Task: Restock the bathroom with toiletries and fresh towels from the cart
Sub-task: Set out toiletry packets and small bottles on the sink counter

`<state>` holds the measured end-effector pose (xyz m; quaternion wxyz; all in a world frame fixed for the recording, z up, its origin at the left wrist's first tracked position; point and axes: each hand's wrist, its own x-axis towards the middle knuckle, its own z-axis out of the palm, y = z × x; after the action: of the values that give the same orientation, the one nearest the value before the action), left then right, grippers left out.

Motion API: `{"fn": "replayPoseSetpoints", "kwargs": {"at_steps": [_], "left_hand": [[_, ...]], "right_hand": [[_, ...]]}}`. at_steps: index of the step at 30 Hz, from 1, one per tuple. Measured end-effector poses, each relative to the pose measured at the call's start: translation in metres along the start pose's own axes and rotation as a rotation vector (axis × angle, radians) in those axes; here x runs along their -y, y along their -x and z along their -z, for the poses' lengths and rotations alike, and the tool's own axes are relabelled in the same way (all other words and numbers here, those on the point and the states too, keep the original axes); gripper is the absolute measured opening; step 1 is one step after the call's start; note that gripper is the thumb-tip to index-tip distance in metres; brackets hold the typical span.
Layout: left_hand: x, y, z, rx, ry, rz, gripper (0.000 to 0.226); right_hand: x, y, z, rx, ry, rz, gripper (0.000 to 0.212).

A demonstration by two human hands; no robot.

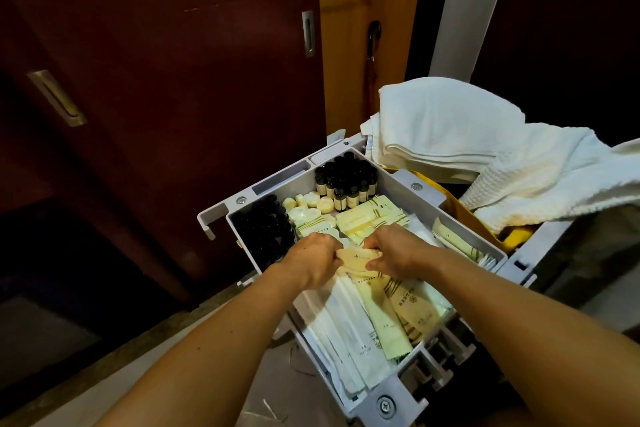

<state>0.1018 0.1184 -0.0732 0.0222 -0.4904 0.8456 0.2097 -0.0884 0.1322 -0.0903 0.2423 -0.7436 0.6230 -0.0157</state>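
Matt grey plastic tray (391, 180), rough white cloth towels (450, 125)

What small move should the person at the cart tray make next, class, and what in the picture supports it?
Probably lift the cream sachet straight up out of the grey tray. The left hand and right hand both pinch it at its ends, and it sits on top of the other packets, so nothing seems to hold it down.

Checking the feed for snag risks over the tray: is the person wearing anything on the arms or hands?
No. The left hand and right hand are bare: no gloves, rings, watch or bands show. Both forearms are uncovered up to the picture's edge; no sleeve is visible.
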Motion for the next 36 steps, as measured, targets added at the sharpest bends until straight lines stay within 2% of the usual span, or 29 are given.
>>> {"fn": "replayPoseSetpoints", "kwargs": {"at_steps": [2, 4, 9, 12, 14, 17, 19, 22, 26, 29, 34, 36], "left_hand": [[0.002, 0.000, -0.001, -0.004, -0.001, -0.005, 0.021], [0.003, -0.001, -0.002, -0.009, 0.003, -0.002, 0.020], [0.005, -0.004, -0.001, -0.073, -0.032, -0.009, 0.016], [0.008, -0.005, -0.003, -0.150, -0.160, -0.055, 0.017], [0.009, -0.006, -0.007, -0.139, -0.249, -0.052, 0.034], [0.006, -0.006, -0.013, 0.031, -0.327, 0.073, 0.075], [0.003, -0.008, -0.015, 0.113, -0.397, 0.136, 0.083], [-0.003, -0.012, -0.015, 0.140, -0.438, 0.177, 0.085], [-0.004, -0.017, -0.015, 0.022, -0.455, 0.211, 0.086], [0.001, -0.023, -0.020, -0.047, -0.484, 0.213, 0.077], [-0.004, -0.036, -0.027, -0.014, -0.323, 0.268, 0.076], [-0.007, -0.037, -0.023, -0.063, -0.343, 0.245, 0.067]], "right_hand": [[0.000, 0.001, 0.001, -0.002, -0.013, 0.004, 0.003], [0.001, 0.002, 0.001, -0.008, -0.021, 0.006, 0.005], [0.000, 0.004, -0.002, -0.048, 0.001, -0.030, 0.038], [-0.002, 0.006, -0.003, -0.016, 0.074, -0.063, 0.042], [-0.003, 0.006, -0.003, -0.001, 0.101, -0.072, 0.039], [-0.003, 0.006, -0.004, -0.011, 0.080, -0.093, 0.027], [-0.003, 0.005, -0.005, -0.032, 0.031, -0.116, 0.034], [-0.004, 0.003, -0.006, -0.046, -0.029, -0.122, 0.039], [-0.007, -0.001, -0.006, 0.003, -0.105, -0.181, 0.045], [-0.005, -0.001, -0.001, 0.020, -0.158, -0.237, 0.057], [-0.010, 0.000, 0.002, -0.004, -0.247, -0.245, 0.048], [-0.011, 0.003, 0.003, -0.004, -0.278, -0.265, 0.056]]}}
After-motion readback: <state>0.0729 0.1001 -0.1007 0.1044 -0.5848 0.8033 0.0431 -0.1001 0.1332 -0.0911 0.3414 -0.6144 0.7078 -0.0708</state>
